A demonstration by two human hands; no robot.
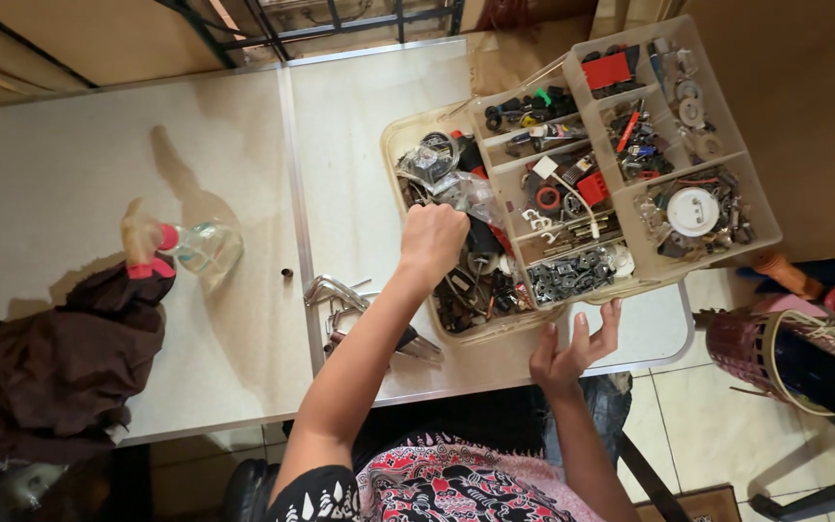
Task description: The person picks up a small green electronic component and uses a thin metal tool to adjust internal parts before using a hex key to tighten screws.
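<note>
Your left hand [432,240] clenched inside organizer box [717,155], over its long left bin, grasp unclear; your right hand [572,350] released, fingers spread against box's near edge; pliers [364,314] left of box

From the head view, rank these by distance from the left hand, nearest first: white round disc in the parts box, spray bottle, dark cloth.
1. Spray bottle: lying on the table, to the left of the left hand.
2. White round disc: in the box's right-hand compartment; close to the bottle's distance, but slightly farther.
3. Dark cloth: at the table's far left edge.
</note>
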